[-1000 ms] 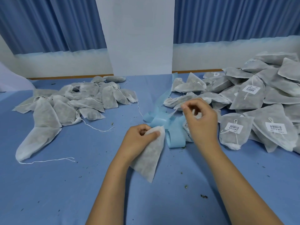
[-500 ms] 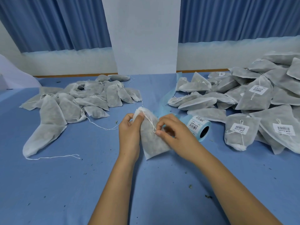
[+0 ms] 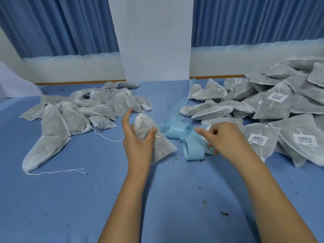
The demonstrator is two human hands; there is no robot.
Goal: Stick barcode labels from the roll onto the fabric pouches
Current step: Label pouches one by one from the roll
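At frame centre the left hand (image 3: 138,142) clasps a fabric pouch (image 3: 161,146), while just right the right hand (image 3: 226,139) curls around the label roll (image 3: 207,146).

A small packing workroom: a broad table (image 3: 70,199) under blue cloth carries a heap of plain pouches (image 3: 98,109) at left and labelled pouches (image 3: 273,104) at right, loose backing tape (image 3: 175,131) between. Blue curtains (image 3: 61,23) and a white pillar (image 3: 154,41) stand behind.

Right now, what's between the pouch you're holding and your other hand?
Curled blue backing strip lies between the pouch and the right hand, shown in the head view.
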